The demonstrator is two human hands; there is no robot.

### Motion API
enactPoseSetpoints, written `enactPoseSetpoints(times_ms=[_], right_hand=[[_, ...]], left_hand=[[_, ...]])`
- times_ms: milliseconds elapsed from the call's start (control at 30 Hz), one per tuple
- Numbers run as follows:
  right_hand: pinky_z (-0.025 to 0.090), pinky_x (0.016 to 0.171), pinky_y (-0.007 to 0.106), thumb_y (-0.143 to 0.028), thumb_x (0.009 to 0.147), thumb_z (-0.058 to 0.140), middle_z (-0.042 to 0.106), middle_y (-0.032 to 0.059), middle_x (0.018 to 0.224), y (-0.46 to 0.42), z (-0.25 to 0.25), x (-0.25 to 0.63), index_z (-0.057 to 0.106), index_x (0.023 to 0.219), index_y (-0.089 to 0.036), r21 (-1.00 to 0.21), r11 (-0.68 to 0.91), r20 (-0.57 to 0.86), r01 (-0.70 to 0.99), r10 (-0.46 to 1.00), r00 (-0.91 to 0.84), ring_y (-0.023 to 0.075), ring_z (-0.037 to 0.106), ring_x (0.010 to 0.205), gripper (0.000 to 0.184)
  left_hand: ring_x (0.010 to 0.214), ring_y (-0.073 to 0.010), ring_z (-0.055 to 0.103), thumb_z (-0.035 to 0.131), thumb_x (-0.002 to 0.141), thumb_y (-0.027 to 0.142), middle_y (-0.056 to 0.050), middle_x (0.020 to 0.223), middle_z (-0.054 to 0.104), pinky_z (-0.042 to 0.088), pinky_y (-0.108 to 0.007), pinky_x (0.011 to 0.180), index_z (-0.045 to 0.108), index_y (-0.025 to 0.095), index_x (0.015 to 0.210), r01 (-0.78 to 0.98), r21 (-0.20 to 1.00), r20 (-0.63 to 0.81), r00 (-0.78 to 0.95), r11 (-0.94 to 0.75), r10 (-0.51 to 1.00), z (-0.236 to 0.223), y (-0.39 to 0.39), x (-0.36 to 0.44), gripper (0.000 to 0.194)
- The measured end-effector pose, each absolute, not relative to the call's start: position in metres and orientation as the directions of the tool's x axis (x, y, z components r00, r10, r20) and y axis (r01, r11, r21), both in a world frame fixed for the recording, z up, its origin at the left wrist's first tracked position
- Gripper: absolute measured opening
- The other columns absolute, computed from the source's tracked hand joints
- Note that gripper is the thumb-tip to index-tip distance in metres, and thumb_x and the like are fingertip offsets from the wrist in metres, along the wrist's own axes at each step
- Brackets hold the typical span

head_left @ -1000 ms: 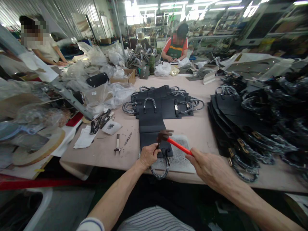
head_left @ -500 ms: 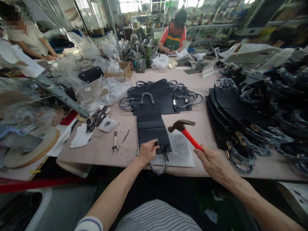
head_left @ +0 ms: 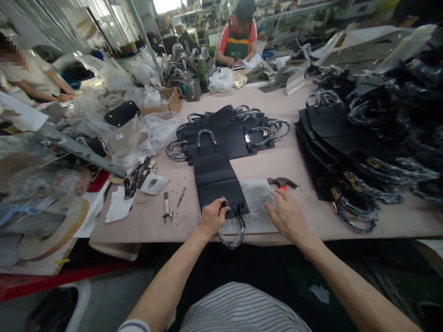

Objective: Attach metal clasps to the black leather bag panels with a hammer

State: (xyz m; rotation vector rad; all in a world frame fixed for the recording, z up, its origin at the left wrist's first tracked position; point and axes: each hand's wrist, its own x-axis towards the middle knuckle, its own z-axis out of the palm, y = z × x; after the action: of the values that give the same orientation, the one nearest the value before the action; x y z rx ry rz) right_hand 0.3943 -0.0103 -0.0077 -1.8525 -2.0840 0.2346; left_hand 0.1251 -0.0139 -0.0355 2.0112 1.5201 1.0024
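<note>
My left hand [head_left: 212, 218] is closed in a pinch on a short dark metal piece [head_left: 224, 201], its top end showing above the fingers. That hand rests on the lower part of a black bag panel [head_left: 219, 184], near the base of a plastic-wrapped loop handle [head_left: 231, 243]. Under the panel lies a speckled grey slab [head_left: 256, 203]. A claw hammer [head_left: 284, 182] lies at the slab's far right edge, its red grip mostly hidden below my right hand [head_left: 289, 214]. The right fingers are stretched out over the grip, with the thumb apart.
More black bag panels [head_left: 238, 133] lie behind; a taller stack [head_left: 332, 143] stands on the right. To the left are a small metal hammer [head_left: 167, 207], a thin rod [head_left: 181, 197] and several dark tools [head_left: 138, 177]. Two people sit or stand beyond the clutter of plastic bags [head_left: 159, 129].
My right hand has lowered the hammer to the work surface and loosened its fingers from the grip. The left hand keeps its pinch on the panel. The view has shifted slightly.
</note>
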Motion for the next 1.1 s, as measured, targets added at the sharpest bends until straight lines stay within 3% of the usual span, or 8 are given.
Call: enactPoseSetpoints(times_ms=[133,367,533,600,667,733,933,1100], right_hand=[[0.032,0.114,0.054,-0.041,0.096,0.052,0.05,0.0185,0.149,-0.013,-0.012,0.322,0.053,0.14,-0.014,-0.393,0.439,0.22,0.808,0.898,-0.38,0.0343,0.043,0.138,0.052],[0.02,0.12,0.058,-0.032,0.091,0.059,0.046,0.0158,0.153,-0.02,-0.032,0.296,0.052,0.144,-0.015,-0.461,0.422,0.159,0.781,0.905,-0.396,0.0362,0.032,0.147,0.056],[0.021,0.12,0.058,-0.032,0.092,0.058,0.047,0.0157,0.152,-0.019,-0.031,0.299,0.053,0.143,-0.016,-0.48,0.411,0.172,0.775,0.911,-0.376,0.0353,0.032,0.147,0.054],[0.02,0.121,0.058,-0.032,0.091,0.06,0.047,0.0156,0.152,-0.019,-0.03,0.298,0.053,0.143,-0.016,-0.485,0.408,0.17,0.773,0.912,-0.374,0.0354,0.032,0.147,0.054],[0.019,0.121,0.058,-0.032,0.089,0.062,0.046,0.0154,0.153,-0.019,-0.029,0.297,0.053,0.143,-0.016,-0.49,0.404,0.162,0.773,0.913,-0.374,0.0354,0.031,0.147,0.056],[0.018,0.122,0.057,-0.031,0.088,0.062,0.046,0.0151,0.153,-0.019,-0.028,0.297,0.053,0.143,-0.016,-0.496,0.396,0.156,0.773,0.916,-0.37,0.0348,0.031,0.148,0.057],[0.019,0.121,0.058,-0.031,0.088,0.061,0.045,0.0155,0.153,-0.019,-0.029,0.298,0.053,0.142,-0.017,-0.501,0.398,0.158,0.769,0.915,-0.371,0.0352,0.032,0.147,0.057],[0.019,0.121,0.058,-0.031,0.088,0.061,0.046,0.0155,0.153,-0.02,-0.03,0.297,0.054,0.141,-0.017,-0.493,0.402,0.169,0.772,0.914,-0.368,0.0354,0.032,0.147,0.056]], left_hand=[[0.089,-0.0186,0.072,0.06,0.091,0.02,-0.005,0.096,0.075,0.055,-0.029,0.085,0.066,0.02,0.099,0.605,0.75,0.253,0.114,-0.269,0.961,-0.03,-0.013,0.127,0.011],[0.08,-0.0161,0.07,0.06,0.09,0.025,-0.003,0.086,0.075,0.056,-0.026,0.077,0.068,0.019,0.091,0.415,0.909,0.08,-0.1,-0.032,0.992,-0.023,-0.009,0.124,0.01],[0.093,-0.0183,0.073,0.06,0.09,0.026,-0.006,0.098,0.077,0.057,-0.031,0.09,0.071,0.021,0.096,0.442,0.85,0.262,0.12,-0.288,0.958,-0.011,-0.018,0.124,0.013],[0.095,-0.0189,0.073,0.057,0.094,0.031,-0.007,0.1,0.076,0.058,-0.033,0.09,0.068,0.02,0.101,0.401,0.882,0.29,-0.049,-0.247,0.956,-0.003,-0.014,0.12,0.017],[0.088,-0.0186,0.074,0.052,0.097,0.037,-0.007,0.096,0.075,0.06,-0.033,0.083,0.064,0.018,0.106,0.337,0.937,0.21,-0.342,-0.089,0.916,0.002,-0.006,0.107,0.024],[0.079,-0.0189,0.073,0.056,0.093,0.04,-0.006,0.088,0.075,0.061,-0.032,0.076,0.063,0.017,0.105,0.347,0.935,0.094,-0.447,0.076,0.89,0.001,0.003,0.087,0.027],[0.075,-0.0234,0.07,0.059,0.087,0.038,-0.006,0.076,0.071,0.054,-0.034,0.071,0.069,0.019,0.088,0.817,0.513,-0.039,-0.284,0.263,0.958,-0.006,-0.003,0.028,0.021],[0.083,-0.03,0.07,0.055,0.089,0.037,-0.01,0.082,0.072,0.05,-0.038,0.074,0.071,0.021,0.092,0.945,0.178,-0.205,-0.237,0.274,0.95,0.003,-0.005,0.023,0.022]])
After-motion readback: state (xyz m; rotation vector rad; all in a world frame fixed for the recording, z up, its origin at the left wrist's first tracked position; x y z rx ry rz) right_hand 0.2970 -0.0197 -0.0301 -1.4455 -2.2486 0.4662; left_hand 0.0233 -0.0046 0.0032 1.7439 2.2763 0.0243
